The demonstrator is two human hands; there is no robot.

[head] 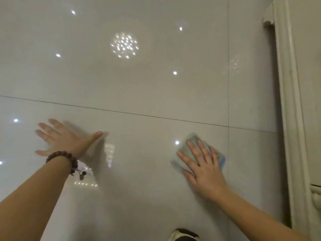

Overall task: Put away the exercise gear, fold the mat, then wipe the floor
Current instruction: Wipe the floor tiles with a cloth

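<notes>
The right grip (203, 169) lies flat, fingers straight and slightly spread, pressing a folded light blue cleaning cloth (189, 150) down on the glossy floor (139, 84) in the lower right of the frame. The cloth shows beyond the fingertips toward the upper left and at the little-finger side, where a brighter blue edge peeks out; the palm and fingers cover the rest of it. The left grip (64, 138) is wide, fingers splayed and thumb stretched out to the right, palm down against the floor in the lower left of the frame; its fingers look blurred. It holds nothing. A bracelet of dark brown wooden beads (64, 160) circles the left wrist, with a small tassel of beads hanging below it.

The floor is made of large pale, shiny tiles. A dark grout line (121, 112) runs across the frame from the left edge, sloping down to the right, just above both hands; another grout line (228, 66) runs from top to bottom right of centre, crossing the first one just above and to the right of the cloth. Ceiling lights reflect in the tiles as bright dots, with a round cluster of sparkles (124, 45) in the upper middle. Along the right edge stands cream-coloured moulded trim (291, 101). At the bottom centre a small dark and pale shape (185, 234) shows, too cropped to identify
</notes>
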